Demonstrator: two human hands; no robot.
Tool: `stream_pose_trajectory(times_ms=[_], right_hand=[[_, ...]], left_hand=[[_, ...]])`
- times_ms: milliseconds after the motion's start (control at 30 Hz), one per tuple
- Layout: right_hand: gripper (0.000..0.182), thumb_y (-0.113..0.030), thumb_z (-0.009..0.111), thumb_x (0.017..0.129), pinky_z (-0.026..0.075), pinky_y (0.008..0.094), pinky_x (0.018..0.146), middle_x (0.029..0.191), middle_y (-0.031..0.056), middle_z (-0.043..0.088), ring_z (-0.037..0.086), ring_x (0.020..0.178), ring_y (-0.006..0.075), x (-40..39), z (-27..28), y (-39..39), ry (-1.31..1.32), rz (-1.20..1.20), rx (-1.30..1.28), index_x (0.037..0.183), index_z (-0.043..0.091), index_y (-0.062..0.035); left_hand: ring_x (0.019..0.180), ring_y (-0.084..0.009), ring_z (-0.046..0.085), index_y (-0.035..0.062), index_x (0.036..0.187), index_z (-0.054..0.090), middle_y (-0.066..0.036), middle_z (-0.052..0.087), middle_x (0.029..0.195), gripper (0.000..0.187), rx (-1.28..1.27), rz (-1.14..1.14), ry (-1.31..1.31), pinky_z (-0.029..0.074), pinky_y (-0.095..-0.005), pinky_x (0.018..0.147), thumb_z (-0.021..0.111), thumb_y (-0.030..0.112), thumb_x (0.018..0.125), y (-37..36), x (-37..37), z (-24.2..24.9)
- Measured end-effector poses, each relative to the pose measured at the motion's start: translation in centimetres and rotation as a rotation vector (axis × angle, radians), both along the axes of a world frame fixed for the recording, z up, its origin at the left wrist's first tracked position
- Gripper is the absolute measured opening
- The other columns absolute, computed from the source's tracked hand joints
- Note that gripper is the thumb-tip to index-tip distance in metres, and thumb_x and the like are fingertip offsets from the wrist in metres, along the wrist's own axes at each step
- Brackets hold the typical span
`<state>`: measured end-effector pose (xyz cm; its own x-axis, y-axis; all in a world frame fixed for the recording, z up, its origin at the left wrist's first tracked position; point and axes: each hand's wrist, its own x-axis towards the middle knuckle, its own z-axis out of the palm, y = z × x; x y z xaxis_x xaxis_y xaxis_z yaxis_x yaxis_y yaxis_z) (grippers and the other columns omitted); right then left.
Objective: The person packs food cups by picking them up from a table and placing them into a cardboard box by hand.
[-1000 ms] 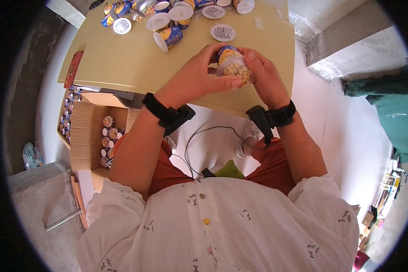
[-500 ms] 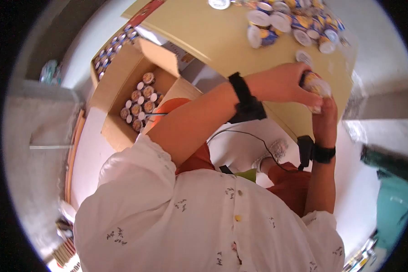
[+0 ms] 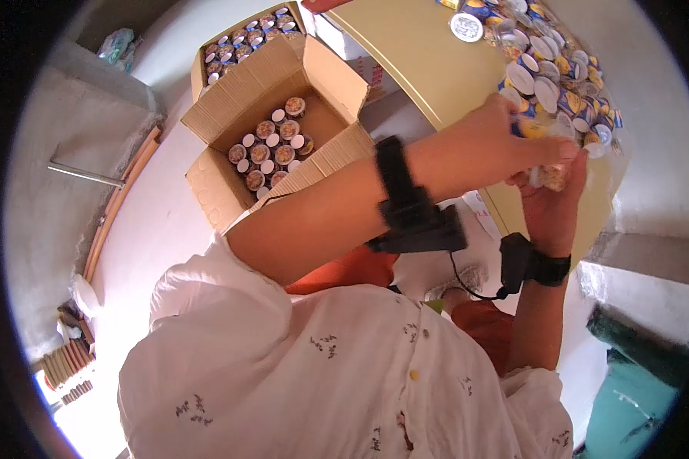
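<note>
Grey concrete walls [image 3: 92, 99] frame a pale floor [image 3: 149, 199]; from my distant post I see a yellowish, smooth-topped table [image 3: 406, 50] reaching the upper right of the frame, where a heap of blue-and-yellow cups with white ends [image 3: 547, 73] lies tumbled. Right of centre, my left hand [image 3: 517, 145] grasps a clear-and-printed plastic cup of pale pieces [image 3: 542, 134], thumb across it; my right hand [image 3: 553, 206] closes near its lower end, its exact grip blurred and partly hidden. Upper left of centre, an open brown cardboard box [image 3: 241, 92] holds upright snack cups [image 3: 260, 153]; beyond it, a second brown carton [image 3: 198, 76] holds more cups [image 3: 245, 42].
</note>
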<state>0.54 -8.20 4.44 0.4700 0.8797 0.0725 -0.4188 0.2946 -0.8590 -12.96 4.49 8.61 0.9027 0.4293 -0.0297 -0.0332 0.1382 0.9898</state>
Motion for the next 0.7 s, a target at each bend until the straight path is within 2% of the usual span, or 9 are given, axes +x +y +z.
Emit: stream_pose_trajectory(times_ms=[67,133,200,300,467,533,567,633,700], right_hand=[[0.052,-0.049,0.036,0.102,0.054,0.0374,0.083,0.107,0.0101,0.067,0.067,0.096,0.0211,-2.1,0.2,1.9,0.012,0.128,-0.131,0.118,0.057,-0.0037],[0.053,-0.048,0.037,0.102,0.054,0.0342,0.082,0.104,0.0100,0.067,0.066,0.094,0.0191,-4.1,-0.9,4.1,-0.031,0.087,-0.217,0.116,0.058,-0.0020],[0.053,-0.046,0.040,0.103,0.052,0.0271,0.081,0.099,0.0083,0.067,0.065,0.090,0.0136,-4.8,-1.4,5.7,-0.183,0.118,-0.394,0.109,0.062,0.0026],[0.054,-0.046,0.041,0.103,0.051,0.0268,0.080,0.097,0.0066,0.067,0.064,0.090,0.0125,-6.2,-1.2,8.3,-0.371,0.259,-0.448,0.108,0.064,0.0026],[0.052,-0.043,0.043,0.103,0.052,0.0268,0.080,0.106,0.0083,0.063,0.061,0.094,0.0120,-7.4,-3.2,13.8,-0.522,0.248,-0.281,0.124,0.057,0.0023],[0.050,-0.036,0.044,0.103,0.055,0.0268,0.070,0.122,0.0130,0.056,0.063,0.096,0.0154,-7.8,-2.7,15.3,-0.411,0.355,-0.362,0.142,0.041,-0.0035],[0.050,-0.036,0.044,0.103,0.055,0.0268,0.070,0.122,0.0130,0.056,0.063,0.096,0.0154,-7.7,-3.3,16.1,-0.407,0.363,-0.362,0.142,0.041,-0.0035],[0.062,-0.036,0.058,0.097,0.054,0.0234,0.072,0.122,0.0088,0.056,0.060,0.098,0.0136,-7.5,-4.8,17.6,-0.559,0.438,-0.261,0.143,0.035,-0.0011],[0.062,-0.036,0.061,0.095,0.054,0.0235,0.070,0.119,0.0089,0.058,0.060,0.096,0.0128,-7.6,-6.7,19.0,-0.588,0.412,-0.247,0.141,0.039,-0.0015]], left_hand=[[0.099,-0.0212,0.063,-0.0063,0.133,0.046,-0.017,0.062,0.114,0.079,-0.088,0.080,0.087,0.051,-0.0306,0.086,0.076,0.046,0.081,1.1,-3.0,-0.4],[0.109,-0.0216,0.058,-0.0085,0.139,0.036,-0.017,0.056,0.124,0.083,-0.136,0.066,-0.003,0.047,-0.0299,0.095,0.073,0.043,0.085,2.3,-5.3,-2.5],[0.113,-0.0209,0.056,-0.0081,0.139,0.037,-0.016,0.056,0.125,0.080,-0.183,0.115,-0.035,0.044,-0.0300,0.097,0.071,0.043,0.087,3.2,-7.0,-5.2],[0.119,-0.0190,0.052,-0.0068,0.140,0.037,-0.015,0.054,0.129,0.076,-0.210,0.181,-0.052,0.040,-0.0301,0.102,0.067,0.042,0.090,4.8,-9.1,-6.8],[0.119,-0.0184,0.053,-0.0024,0.137,0.043,-0.012,0.056,0.128,0.062,-0.515,0.240,-0.176,0.041,-0.0344,0.103,0.058,0.041,0.095,8.6,-10.4,-9.6],[0.118,-0.0187,0.054,-0.0013,0.135,0.046,-0.012,0.056,0.128,0.058,-0.548,0.266,-0.195,0.042,-0.0359,0.103,0.056,0.041,0.097,10.3,-10.9,-10.6],[0.117,-0.0191,0.054,-0.0002,0.133,0.048,-0.011,0.057,0.128,0.054,-0.580,0.284,-0.216,0.043,-0.0373,0.103,0.054,0.040,0.098,11.0,-11.2,-11.2],[0.116,-0.0191,0.055,0.0008,0.131,0.050,-0.011,0.057,0.128,0.051,-0.556,0.330,-0.192,0.045,-0.0379,0.102,0.054,0.039,0.098,12.2,-11.8,-12.4],[0.116,-0.0194,0.056,0.0007,0.131,0.050,-0.011,0.058,0.126,0.049,-0.631,0.329,-0.172,0.047,-0.0384,0.101,0.053,0.038,0.099,13.2,-12.5,-13.9]])
